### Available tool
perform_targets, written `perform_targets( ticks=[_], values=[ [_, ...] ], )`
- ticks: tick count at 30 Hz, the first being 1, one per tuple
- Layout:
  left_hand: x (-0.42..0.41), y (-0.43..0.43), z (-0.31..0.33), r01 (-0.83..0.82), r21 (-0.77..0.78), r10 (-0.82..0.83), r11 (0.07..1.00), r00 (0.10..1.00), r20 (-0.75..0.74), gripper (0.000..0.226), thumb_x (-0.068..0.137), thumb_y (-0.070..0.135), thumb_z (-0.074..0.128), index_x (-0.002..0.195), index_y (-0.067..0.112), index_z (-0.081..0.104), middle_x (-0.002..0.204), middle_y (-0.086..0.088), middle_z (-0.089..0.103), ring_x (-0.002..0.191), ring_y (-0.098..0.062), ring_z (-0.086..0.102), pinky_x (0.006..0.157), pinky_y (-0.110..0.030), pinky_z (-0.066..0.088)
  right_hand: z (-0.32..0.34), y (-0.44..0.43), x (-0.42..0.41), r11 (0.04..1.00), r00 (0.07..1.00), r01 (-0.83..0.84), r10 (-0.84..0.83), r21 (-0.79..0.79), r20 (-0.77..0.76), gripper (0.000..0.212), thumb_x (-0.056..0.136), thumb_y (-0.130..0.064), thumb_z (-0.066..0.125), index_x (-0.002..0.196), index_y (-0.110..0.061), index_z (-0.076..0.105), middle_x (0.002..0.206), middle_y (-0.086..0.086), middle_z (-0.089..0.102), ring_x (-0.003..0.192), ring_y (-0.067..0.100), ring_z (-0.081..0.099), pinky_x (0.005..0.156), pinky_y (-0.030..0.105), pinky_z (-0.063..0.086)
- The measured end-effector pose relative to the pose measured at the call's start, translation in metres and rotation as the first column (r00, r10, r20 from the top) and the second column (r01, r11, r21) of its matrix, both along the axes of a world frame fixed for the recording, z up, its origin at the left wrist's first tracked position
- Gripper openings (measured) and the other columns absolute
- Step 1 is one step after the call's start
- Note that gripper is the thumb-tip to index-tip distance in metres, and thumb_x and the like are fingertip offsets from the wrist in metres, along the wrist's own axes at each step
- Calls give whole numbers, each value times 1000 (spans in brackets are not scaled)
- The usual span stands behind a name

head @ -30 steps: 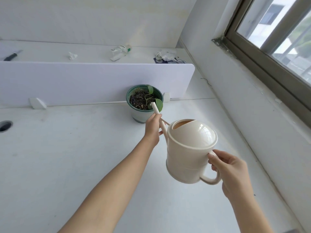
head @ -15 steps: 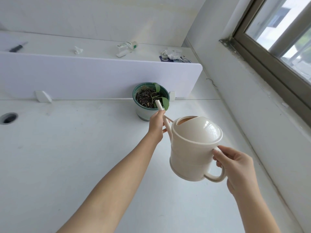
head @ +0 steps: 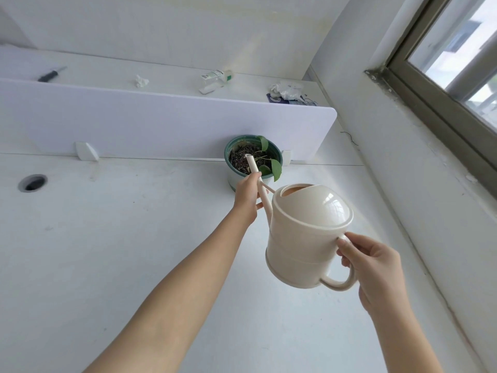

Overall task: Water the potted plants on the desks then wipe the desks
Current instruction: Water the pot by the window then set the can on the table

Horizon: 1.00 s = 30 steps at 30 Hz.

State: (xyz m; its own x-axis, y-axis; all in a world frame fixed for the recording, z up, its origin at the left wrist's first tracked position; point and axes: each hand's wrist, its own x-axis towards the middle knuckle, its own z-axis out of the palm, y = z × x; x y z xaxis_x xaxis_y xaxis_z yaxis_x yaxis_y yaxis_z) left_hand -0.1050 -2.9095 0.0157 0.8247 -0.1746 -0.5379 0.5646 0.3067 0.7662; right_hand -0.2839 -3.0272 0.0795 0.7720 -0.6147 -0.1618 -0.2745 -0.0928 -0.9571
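Note:
A cream watering can hangs above the white desk, tilted toward the far side. My right hand grips its handle at the lower right. My left hand holds the long thin spout, whose tip reaches over the soil. The green pot with dark soil and a few green leaves stands on the desk against the white divider panel.
A round cable hole is at the desk's left. Beyond the divider, the far desk carries a dark pen, crumpled paper, a small bottle and a bag. A wall and window close the right side.
The can and both hands have moved forward toward the pot, and the spout tip now sits over the soil. The view has come closer to the divider.

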Motion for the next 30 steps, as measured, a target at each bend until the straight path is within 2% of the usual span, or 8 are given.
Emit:
perform_targets(
  ticks=[8, 11, 15, 17, 19, 23, 26, 30],
  values=[
    [-32, -13, -15, 42, 8, -42, 999, 999, -7, 15, 89, 17, 41, 75, 13, 47, 73, -4, 47, 84, -25, 48, 73, -34, 42, -21, -17, -35, 997, 996, 80, -80, 8, -45, 20, 80, 6, 60, 94, -7, 66, 48, -1, 54, 37, 2, 42, 42, 10, 38],
    [-47, -19, -22, 73, 36, -73, 997, 997, -1, 19, 88, 16, 41, 69, 14, 42, 74, -5, 47, 83, -26, 47, 70, -33, 43, -30, -23, -48, 993, 992, 115, -114, 25, -48, 20, 79, 7, 59, 91, -7, 67, 52, 3, 52, 41, 5, 43, 42, 9, 37],
    [-64, -24, -24, 82, 49, -84, 995, 996, 39, 24, 88, 15, 41, 64, 17, 38, 74, -4, 44, 82, -24, 45, 71, -33, 41, -46, -29, -66, 987, 987, 157, -155, 43, -51, 27, 79, 10, 55, 80, -14, 68, 55, 6, 50, 55, 20, 39, 43, 9, 36],
    [-72, -23, -25, 78, 47, -81, 996, 995, 64, 24, 88, 14, 41, 65, 18, 39, 73, -2, 41, 82, -23, 43, 71, -33, 39, -54, -30, -72, 981, 982, 181, -177, 67, -70, 25, 79, 9, 54, 78, -12, 69, 57, 8, 49, 57, 20, 39, 50, 15, 38],
    [-80, -19, -27, 66, 46, -70, 997, 994, 79, 21, 89, 14, 41, 69, 19, 45, 76, -3, 41, 84, -22, 42, 72, -32, 40, -62, -29, -78, 974, 977, 203, -195, 96, -84, 25, 79, 8, 52, 75, -10, 68, 59, 10, 48, 57, 20, 39, 55, 22, 35],
    [-96, -9, -30, 7, 18, -8, 1000, 996, 91, 26, 89, 12, 42, 75, 25, 59, 82, -5, 45, 84, -22, 48, 76, -33, 43, -76, -27, -84, 957, 967, 252, -242, 141, -85, 25, 76, 12, 49, 74, -3, 69, 54, 9, 47, 48, 13, 42, 47, 14, 36],
    [-105, 0, -29, -64, -10, 65, 998, 995, 79, 29, 90, 10, 42, 82, 29, 62, 81, -1, 51, 85, -20, 52, 77, -33, 44, -89, -25, -85, 947, 961, 274, -262, 168, -88, 26, 75, 13, 48, 71, -2, 68, 47, 4, 48, 52, 19, 41, 56, 25, 35],
    [-113, 11, -32, -158, -42, 160, 987, 985, 60, 32, 91, 10, 41, 115, 19, 59, 90, -4, 54, 90, -22, 55, 83, -35, 44, -99, -19, -86, 957, 971, 236, -225, 170, -80, 25, 74, 13, 48, 71, -1, 69, 50, 5, 50, 53, 19, 41, 52, 21, 36]
  ],
)
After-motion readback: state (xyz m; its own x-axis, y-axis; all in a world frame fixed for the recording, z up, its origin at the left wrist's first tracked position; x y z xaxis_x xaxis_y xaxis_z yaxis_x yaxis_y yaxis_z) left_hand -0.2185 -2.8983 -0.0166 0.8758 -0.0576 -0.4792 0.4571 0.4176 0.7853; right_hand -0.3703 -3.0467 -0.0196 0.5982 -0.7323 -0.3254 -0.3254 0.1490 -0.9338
